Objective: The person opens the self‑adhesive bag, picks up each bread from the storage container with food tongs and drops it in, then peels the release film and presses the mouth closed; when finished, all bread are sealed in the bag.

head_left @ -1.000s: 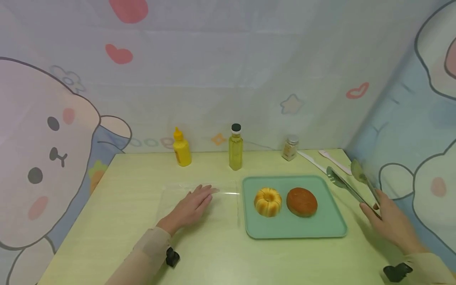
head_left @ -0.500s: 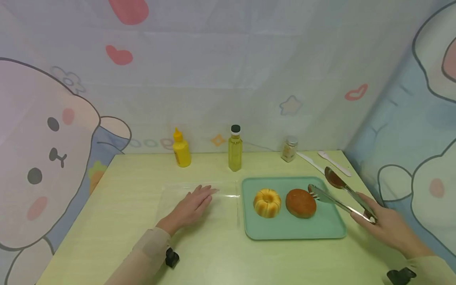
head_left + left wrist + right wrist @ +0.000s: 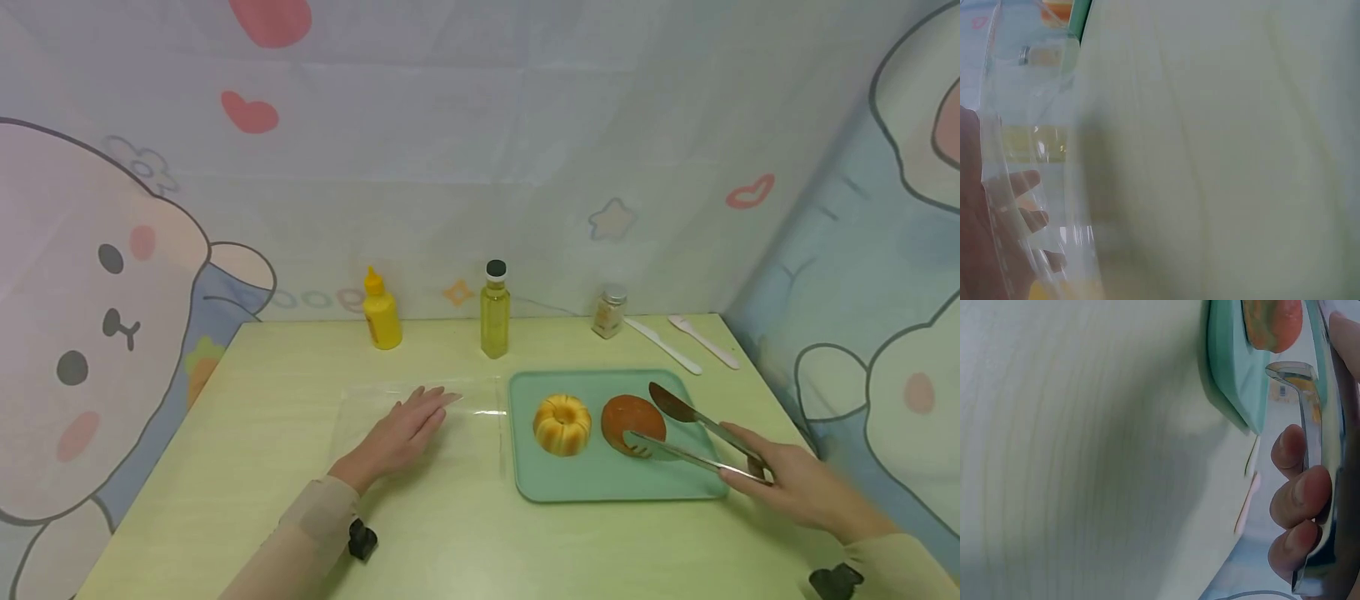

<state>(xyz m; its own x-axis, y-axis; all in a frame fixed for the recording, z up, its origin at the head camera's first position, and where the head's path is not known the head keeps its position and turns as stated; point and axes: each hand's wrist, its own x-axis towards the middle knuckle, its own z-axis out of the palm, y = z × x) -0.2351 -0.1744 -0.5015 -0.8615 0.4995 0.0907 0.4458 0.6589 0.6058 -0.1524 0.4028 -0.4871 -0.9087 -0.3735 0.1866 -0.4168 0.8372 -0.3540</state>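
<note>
Leftmost, the left hand (image 3: pixel 401 433) lies flat on a clear plastic sheet (image 3: pixel 450 417) on the table (image 3: pixel 247 467), fingers straight and slightly spread. Next comes the green tray (image 3: pixel 675 487), holding a yellow ring cake (image 3: pixel 563 423) and a brown bun (image 3: pixel 626 415). At the right, the right hand (image 3: pixel 787 487) grips metal tongs (image 3: pixel 693 433) — fingers curled round the handles. The tong tips sit either side of the bun, well ahead of the fingers, seemingly touching it.
</note>
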